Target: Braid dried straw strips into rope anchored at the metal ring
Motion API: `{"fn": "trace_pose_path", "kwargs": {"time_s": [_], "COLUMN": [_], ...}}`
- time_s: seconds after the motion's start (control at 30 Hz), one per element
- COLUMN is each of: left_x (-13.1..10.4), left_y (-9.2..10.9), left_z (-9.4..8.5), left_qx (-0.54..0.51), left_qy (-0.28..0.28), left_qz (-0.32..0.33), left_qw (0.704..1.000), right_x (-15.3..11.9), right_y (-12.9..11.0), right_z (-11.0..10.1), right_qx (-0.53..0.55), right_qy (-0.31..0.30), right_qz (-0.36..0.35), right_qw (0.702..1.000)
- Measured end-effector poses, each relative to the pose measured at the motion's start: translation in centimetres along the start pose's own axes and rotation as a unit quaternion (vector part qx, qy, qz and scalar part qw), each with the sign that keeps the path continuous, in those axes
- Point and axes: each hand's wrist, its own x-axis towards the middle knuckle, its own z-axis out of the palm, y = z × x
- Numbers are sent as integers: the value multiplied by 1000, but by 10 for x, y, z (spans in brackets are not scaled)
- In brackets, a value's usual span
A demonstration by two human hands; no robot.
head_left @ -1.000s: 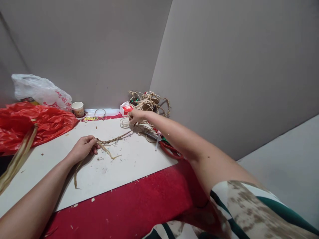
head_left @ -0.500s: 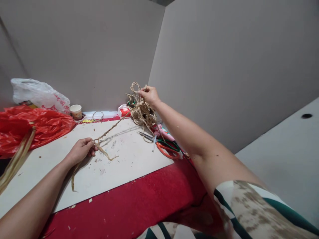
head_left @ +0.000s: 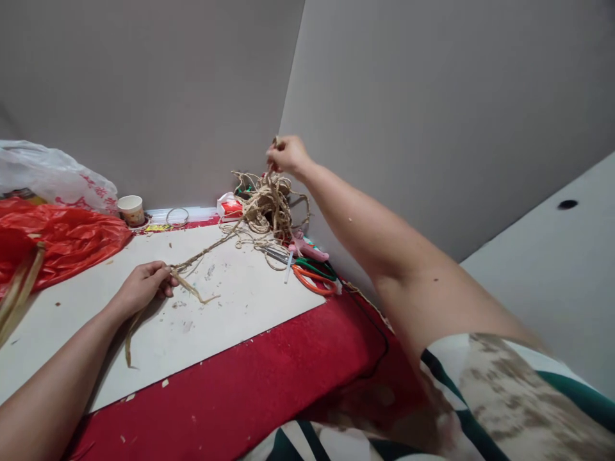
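Observation:
My left hand [head_left: 148, 283] is closed in a pinch on the end of a twisted straw cord [head_left: 206, 250], low over the white board. Loose flat strands stick out from its fingers on both sides. The cord runs up and right to a tangled heap of the same cord [head_left: 269, 208] at the back corner. Above that heap, my right hand [head_left: 289, 155] is raised with its fingers closed around cord, part of which hangs down into the heap. Its fingertips are slightly blurred. Scissors [head_left: 314, 280] with orange and green handles lie just below the heap.
A white board [head_left: 230, 294] lies on a red-covered table [head_left: 269, 378]. A red plastic bag [head_left: 62, 234], a white plastic bag [head_left: 52, 176] and a paper cup [head_left: 131, 211] stand at the back left. Flat straw strips [head_left: 22, 288] lie at far left. Grey panels rise behind and to the right.
My right hand has lifted higher above the heap, and the loops it held up have dropped or shifted. My left hand still pinches the cord. The whole view has shifted slightly.

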Motion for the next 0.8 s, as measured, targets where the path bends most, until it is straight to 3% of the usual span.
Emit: {"fn": "trace_pose_path", "kwargs": {"time_s": [0.13, 0.23, 0.3, 0.37, 0.43, 0.5, 0.57, 0.67, 0.8], "left_x": [2, 1, 0, 0, -1, 0, 0, 1, 2], "left_y": [-2, -1, 0, 0, 0, -1, -2, -4, -6], "left_z": [0, 0, 1, 1, 1, 2, 2, 1, 1], "left_qx": [3, 1, 4, 2, -4, -6, -7, -5, -10], "left_qy": [-1, 7, 5, 1, -1, -2, -4, -3, -4], "left_qz": [3, 3, 5, 7, 6, 4, 5, 8, 12], "left_qw": [1000, 1000, 1000, 1000, 1000, 1000, 1000, 1000, 1000], "right_x": [20, 20, 14, 4, -7, -17, -23, -29, -47], "right_y": [-13, -22, -19, -8, 6, 18, 24, 20, -9], "right_z": [-44, -71, -76, -71, -61, -50, -43, -40, -30], "right_qx": [-92, -123, -124, -125, -132, -139, -138, -202, -360], "right_qy": [104, 137, 99, -13, -161, -254, -276, -247, -196], "right_qz": [-119, -183, -154, -59, 40, 104, 125, 117, 3], "right_qw": [983, 966, 975, 990, 977, 951, 943, 940, 912]}}
